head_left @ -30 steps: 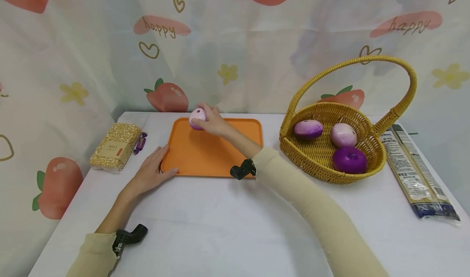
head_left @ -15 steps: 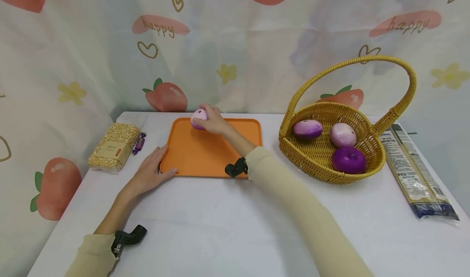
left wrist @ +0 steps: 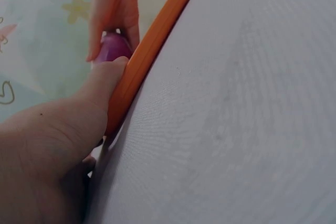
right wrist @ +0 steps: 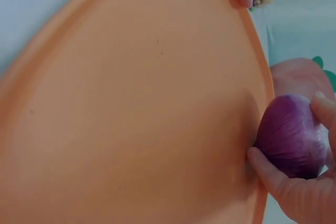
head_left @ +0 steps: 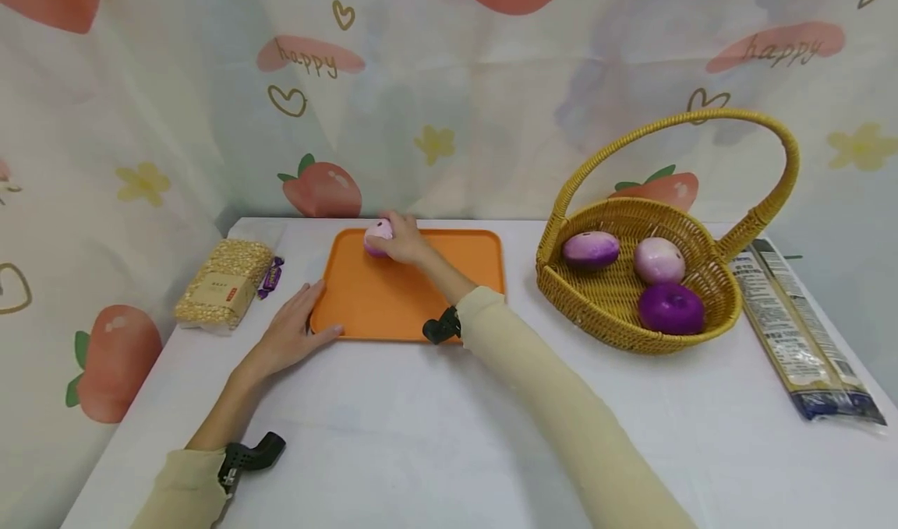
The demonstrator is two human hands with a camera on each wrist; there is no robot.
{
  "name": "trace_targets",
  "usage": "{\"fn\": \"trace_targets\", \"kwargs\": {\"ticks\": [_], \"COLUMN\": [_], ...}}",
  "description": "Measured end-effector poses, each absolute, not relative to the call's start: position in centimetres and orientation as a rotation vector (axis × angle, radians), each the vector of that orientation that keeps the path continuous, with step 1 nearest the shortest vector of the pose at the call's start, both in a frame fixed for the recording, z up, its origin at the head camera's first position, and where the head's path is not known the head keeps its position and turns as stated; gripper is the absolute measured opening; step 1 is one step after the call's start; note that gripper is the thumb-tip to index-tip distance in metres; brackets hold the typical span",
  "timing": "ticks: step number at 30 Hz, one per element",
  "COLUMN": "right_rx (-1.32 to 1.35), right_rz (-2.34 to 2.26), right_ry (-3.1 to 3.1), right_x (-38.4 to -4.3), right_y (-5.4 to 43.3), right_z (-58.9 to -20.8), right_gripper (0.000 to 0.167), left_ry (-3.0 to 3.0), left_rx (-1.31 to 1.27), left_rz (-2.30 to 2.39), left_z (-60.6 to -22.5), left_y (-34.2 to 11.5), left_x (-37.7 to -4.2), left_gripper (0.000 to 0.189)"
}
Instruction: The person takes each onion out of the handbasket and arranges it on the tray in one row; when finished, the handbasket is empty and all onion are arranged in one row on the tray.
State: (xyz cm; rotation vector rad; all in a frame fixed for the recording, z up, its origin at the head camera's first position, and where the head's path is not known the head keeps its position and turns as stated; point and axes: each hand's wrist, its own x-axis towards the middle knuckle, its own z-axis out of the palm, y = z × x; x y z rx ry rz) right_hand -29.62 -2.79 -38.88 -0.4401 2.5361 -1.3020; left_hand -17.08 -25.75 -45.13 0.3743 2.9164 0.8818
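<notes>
One purple onion [right wrist: 290,137] is pinched by the right hand [head_left: 407,242] toward eleven o'clock of the orange tray [head_left: 393,303]. The left hand [head_left: 291,336], fingers outstretched, touches its eight o'clock corner.

Yellow bagged grain [head_left: 226,281] just beside a purple-wrapped candy [head_left: 270,277], long printed packaging [head_left: 807,338], fruit-patterned curtain [head_left: 484,132].

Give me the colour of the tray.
The tray is orange; the head view shows it best.
</notes>
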Motion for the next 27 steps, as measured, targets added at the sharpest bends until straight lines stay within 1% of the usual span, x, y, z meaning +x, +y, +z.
{"fn": "trace_targets", "kwargs": {"ticks": [12,22,27], "right_rx": [-0.407,-0.453,-0.484], "right_rz": [-1.327,-1.265,-1.233], "right_ry": [2.524,2.580,2.626], "right_x": [-29.6,-29.8,-29.8], "right_y": [-3.2,-4.1,-4.2], "right_z": [-39.1,-39.6,-39.5], "right_gripper": [0.062,0.060,0.061], "left_ry": [2.896,2.903,2.900], "left_rx": [0.367,0.369,0.377], "left_rz": [0.895,0.896,0.892], "left_z": [-45.2,-45.2,-45.0], "left_y": [-25.6,-25.7,-25.7], "left_x": [-17.1,-17.1,-17.1], "left_gripper": [0.093,0.090,0.090]}}
